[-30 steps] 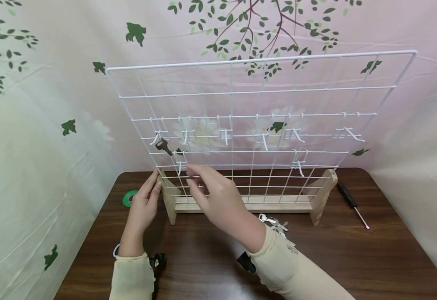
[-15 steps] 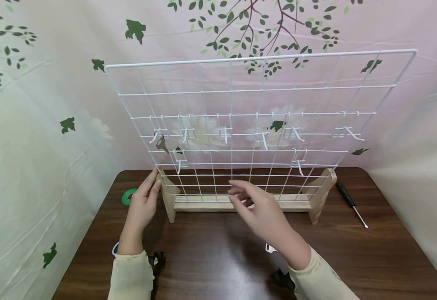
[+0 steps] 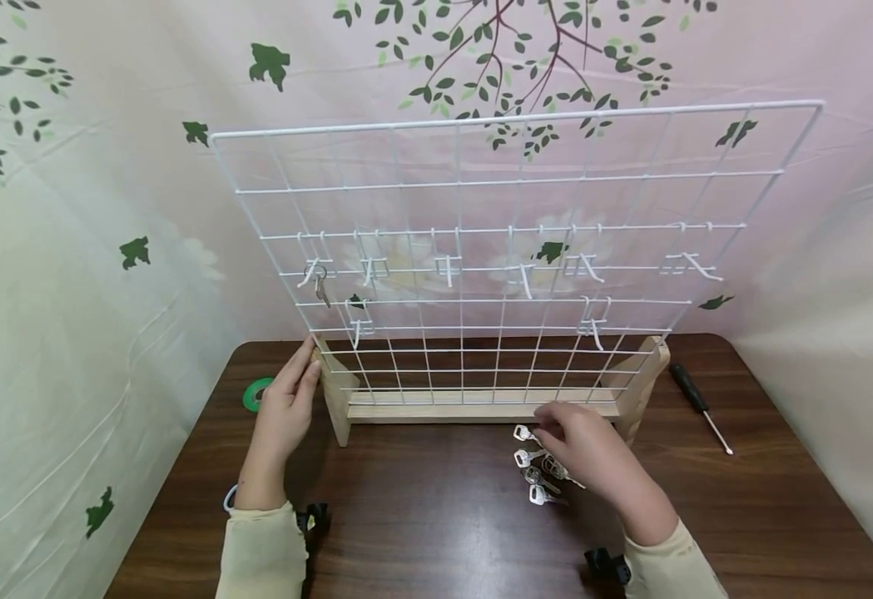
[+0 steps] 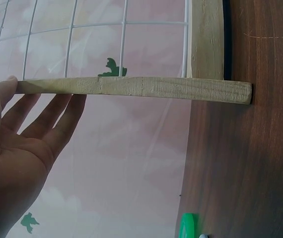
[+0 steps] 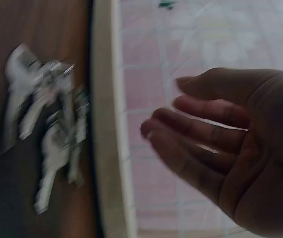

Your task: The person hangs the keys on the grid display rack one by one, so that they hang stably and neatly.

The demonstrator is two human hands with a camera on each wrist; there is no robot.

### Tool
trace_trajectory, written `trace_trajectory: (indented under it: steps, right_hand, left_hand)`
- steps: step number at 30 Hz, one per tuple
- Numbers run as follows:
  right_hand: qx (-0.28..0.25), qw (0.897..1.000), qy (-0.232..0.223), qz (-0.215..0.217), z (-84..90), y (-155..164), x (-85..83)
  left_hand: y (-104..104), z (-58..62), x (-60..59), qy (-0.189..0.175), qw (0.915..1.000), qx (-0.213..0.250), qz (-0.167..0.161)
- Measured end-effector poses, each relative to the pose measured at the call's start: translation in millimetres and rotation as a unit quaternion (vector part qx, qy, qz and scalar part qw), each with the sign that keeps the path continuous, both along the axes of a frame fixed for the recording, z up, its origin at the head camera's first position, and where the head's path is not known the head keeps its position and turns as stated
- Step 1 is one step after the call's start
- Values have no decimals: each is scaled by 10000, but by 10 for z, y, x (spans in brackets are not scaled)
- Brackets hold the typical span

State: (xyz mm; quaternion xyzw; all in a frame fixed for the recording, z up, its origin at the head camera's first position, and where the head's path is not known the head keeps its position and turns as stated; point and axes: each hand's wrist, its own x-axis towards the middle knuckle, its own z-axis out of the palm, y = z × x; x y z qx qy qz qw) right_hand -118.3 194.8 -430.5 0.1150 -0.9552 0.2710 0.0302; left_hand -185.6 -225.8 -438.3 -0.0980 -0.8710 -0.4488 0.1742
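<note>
A white wire grid rack point(image 3: 462, 181) stands upright in a wooden stand point(image 3: 481, 413). My left hand point(image 3: 284, 412) grips the stand's left side panel point(image 4: 131, 87), thumb on one face and fingers against the other. Over the table, my right hand point(image 3: 589, 449) hovers at a cluster of silver keys point(image 3: 528, 458), partly covering it in the head view. Its fingers are loosely bent with nothing between them, and the keys point(image 5: 54, 148) look blurred beside it in the right wrist view. One key point(image 3: 321, 291) hangs by its ring from the leftmost upper hook point(image 3: 310, 273).
Several more white hooks point(image 3: 528, 281) are fixed along the grid in two rows. A green tape roll point(image 3: 255, 394) lies left of the stand, and a black-handled screwdriver point(image 3: 698, 403) lies to its right. Patterned cloth hangs behind the brown table point(image 3: 421, 516).
My right hand has moved from the lower left hook down and right to the loose keys. The hanging key has swung on its ring. My left hand stays on the panel.
</note>
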Motion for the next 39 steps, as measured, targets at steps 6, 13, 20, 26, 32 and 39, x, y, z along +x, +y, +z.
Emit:
trace_trajectory:
  steps: [6,13,20,26,32,39]
  right_hand:
    - [400,9992,-35,28,-275,87,-50]
    - [472,9969,454,439,-454,21,-117]
    - [832,9911,958,406,-584,-97,-139]
    - [954,9895,1063,200,-621,-162,-141]
    - [805,9934,802,145,-621,-183,-150]
    - [890,9935,686,192,-618,-175,-143]
  left_hand:
    - [2,8,1,-15,10000,-27,4]
    - [-2,1,6,67,9999,-92,-17]
    - [4,-2,-3,96,9999,-62,-33]
    - [-4,18,-4,82,9999,14,-74]
    - [-4,22,6,85,9999,2,-65]
    - [-5,20,13,73,9999,0,-73]
